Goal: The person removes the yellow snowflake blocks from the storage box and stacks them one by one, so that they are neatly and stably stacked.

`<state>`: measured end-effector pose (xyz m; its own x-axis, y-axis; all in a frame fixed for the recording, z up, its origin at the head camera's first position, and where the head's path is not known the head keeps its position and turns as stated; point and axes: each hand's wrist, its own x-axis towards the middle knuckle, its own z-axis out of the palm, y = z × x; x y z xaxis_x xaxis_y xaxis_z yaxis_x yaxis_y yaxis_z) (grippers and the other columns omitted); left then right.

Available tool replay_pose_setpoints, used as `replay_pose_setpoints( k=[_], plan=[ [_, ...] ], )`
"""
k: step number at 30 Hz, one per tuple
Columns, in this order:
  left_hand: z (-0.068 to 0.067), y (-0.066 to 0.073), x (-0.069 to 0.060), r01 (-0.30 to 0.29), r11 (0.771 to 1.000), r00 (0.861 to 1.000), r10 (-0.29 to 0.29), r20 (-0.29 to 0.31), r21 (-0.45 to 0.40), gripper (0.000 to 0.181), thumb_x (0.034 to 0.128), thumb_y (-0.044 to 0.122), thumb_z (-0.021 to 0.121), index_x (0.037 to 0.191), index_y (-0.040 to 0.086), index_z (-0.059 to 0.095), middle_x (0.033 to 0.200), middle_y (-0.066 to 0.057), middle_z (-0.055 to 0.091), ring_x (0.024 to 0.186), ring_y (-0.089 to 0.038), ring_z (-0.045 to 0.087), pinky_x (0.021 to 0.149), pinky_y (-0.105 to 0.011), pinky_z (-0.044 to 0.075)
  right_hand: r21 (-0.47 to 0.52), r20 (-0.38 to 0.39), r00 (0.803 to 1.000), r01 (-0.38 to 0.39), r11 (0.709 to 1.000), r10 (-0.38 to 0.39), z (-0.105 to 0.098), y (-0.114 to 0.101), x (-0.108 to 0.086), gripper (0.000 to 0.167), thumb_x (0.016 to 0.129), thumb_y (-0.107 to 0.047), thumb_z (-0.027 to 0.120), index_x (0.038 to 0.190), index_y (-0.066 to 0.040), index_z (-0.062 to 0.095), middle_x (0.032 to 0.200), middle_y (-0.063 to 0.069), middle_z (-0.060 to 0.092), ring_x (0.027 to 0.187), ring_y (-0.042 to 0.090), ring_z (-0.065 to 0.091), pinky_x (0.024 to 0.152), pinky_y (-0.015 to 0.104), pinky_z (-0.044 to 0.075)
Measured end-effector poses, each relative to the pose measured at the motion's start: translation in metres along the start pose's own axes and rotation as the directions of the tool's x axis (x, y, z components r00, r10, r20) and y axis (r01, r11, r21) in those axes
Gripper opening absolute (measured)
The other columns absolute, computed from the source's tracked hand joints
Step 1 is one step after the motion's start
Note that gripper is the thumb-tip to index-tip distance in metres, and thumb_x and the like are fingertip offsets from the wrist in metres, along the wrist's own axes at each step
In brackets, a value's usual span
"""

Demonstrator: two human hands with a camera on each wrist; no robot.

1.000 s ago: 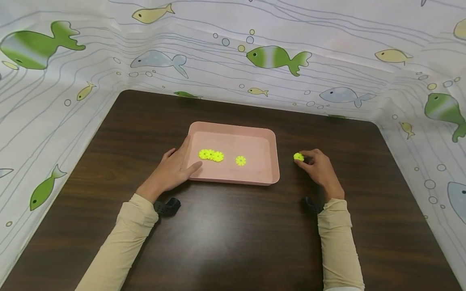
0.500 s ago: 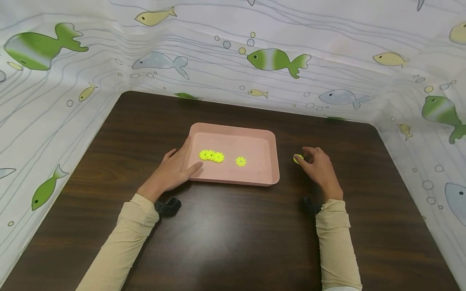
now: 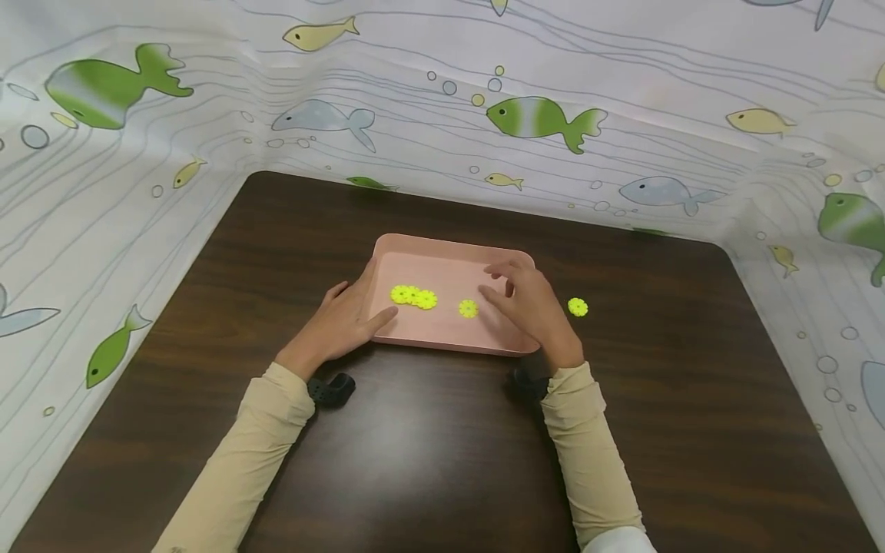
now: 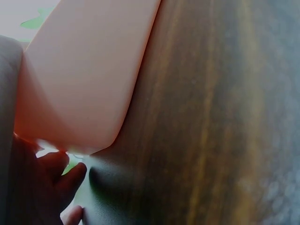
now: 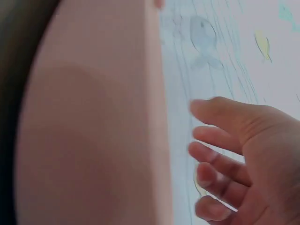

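Observation:
In the head view a pink tray [image 3: 442, 270] lies on the dark table. My left hand [image 3: 339, 322] holds its left end, the thumb over the near rim and the other fingers along the outer side. A row of overlapping bright yellow notched plastic discs [image 3: 413, 296] is in the tray's left half, and a single yellow disc [image 3: 468, 309] lies to their right. Over the tray's right end is my right hand [image 3: 531, 303], fingers parted and holding nothing, fingertips close to that single disc. Another yellow disc [image 3: 577, 307] rests on the table right of the tray.
Behind and beside the table [image 3: 429, 453] hangs a white sheet [image 3: 429, 192] printed with fish. Both wrists carry black straps [image 3: 332, 390]. The left wrist view shows the tray's outer wall [image 4: 89, 84] close up.
My right hand has let go of the yellow disc on the table and moved left over the tray. The left hand stays at the tray's end. The head view has shifted slightly.

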<state>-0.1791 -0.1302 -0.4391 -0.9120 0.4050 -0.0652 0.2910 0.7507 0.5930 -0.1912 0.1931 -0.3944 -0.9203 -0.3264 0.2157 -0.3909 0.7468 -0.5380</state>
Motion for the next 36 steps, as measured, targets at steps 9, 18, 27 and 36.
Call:
replay_pose_setpoints(
  k=[9,18,27,36],
  plan=[
    [-0.001,0.002,0.002,0.011,1.000,1.000,-0.011,0.002,0.007,0.094,0.1032,0.053,0.047,0.165,0.007,-0.007,0.174,-0.008,0.001,0.155,-0.029,0.027,0.123,-0.059,0.007,-0.038,0.278,0.951,-0.133,0.990,0.138,0.023,-0.008,0.006,0.041,0.089,-0.020,0.084,0.124,-0.002,0.074,0.109,0.012,0.067,0.085,0.024,0.058,0.076,0.035,0.051],
    [-0.001,0.003,0.001,0.005,1.000,1.000,-0.005,0.003,0.006,0.095,0.1030,0.052,0.048,0.165,0.006,-0.007,0.173,-0.009,0.002,0.155,-0.030,0.028,0.123,-0.059,0.007,0.012,0.299,0.940,-0.175,0.985,0.163,0.028,-0.005,0.005,0.035,0.090,-0.015,0.082,0.121,-0.002,0.072,0.103,0.011,0.065,0.089,0.025,0.061,0.083,0.037,0.055],
    [-0.001,0.001,0.001,-0.003,1.000,1.000,0.003,0.010,0.002,0.095,0.1036,0.052,0.047,0.165,0.005,-0.008,0.173,-0.010,0.001,0.155,-0.030,0.025,0.123,-0.060,0.007,0.036,0.294,0.944,-0.167,0.985,0.150,0.028,-0.005,0.003,0.034,0.089,-0.010,0.081,0.122,-0.004,0.075,0.098,0.008,0.068,0.085,0.022,0.062,0.081,0.035,0.054],
    [0.000,0.000,0.001,-0.013,1.000,1.000,0.013,-0.002,-0.011,0.094,0.1042,0.054,0.046,0.165,0.007,-0.008,0.173,-0.008,0.001,0.155,-0.028,0.027,0.123,-0.059,0.007,-0.012,0.287,0.950,-0.125,0.992,0.123,0.028,-0.004,0.005,0.032,0.089,-0.012,0.081,0.119,-0.002,0.077,0.091,0.006,0.066,0.079,0.020,0.057,0.074,0.031,0.050]
  ],
)
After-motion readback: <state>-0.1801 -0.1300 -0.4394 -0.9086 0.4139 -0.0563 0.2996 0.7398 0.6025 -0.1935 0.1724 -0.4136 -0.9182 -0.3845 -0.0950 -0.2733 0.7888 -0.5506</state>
